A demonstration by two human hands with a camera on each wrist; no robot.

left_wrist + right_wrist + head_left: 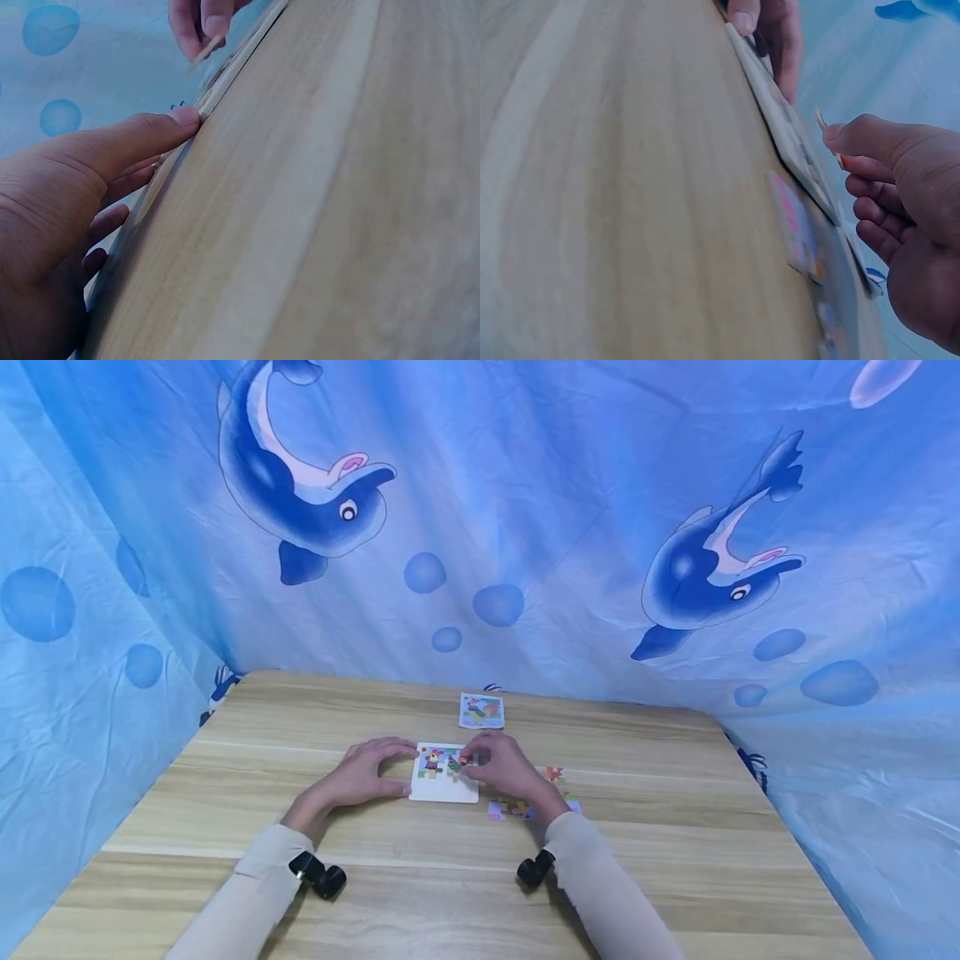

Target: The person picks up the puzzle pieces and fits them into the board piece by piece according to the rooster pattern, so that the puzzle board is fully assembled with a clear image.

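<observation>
A white puzzle tray [444,790] lies on the table, its upper part filled with several colourful pieces and its lower part bare. At the tray's left edge, my left hand [366,773] holds it between thumb and forefinger. The left wrist view shows the thumb [169,129] against the tray's rim. My right hand [504,765] pinches a small puzzle piece [820,118] between thumb and forefinger, above the tray's right side. In the right wrist view this piece is tilted and apart from the tray; its picture is mostly hidden.
Loose puzzle pieces [519,810] lie right of the tray, partly under my right wrist, with an orange piece [553,773] farther back. A picture card [482,711] lies behind the tray. A blue dolphin curtain [465,527] hangs beyond the wooden table [300,710].
</observation>
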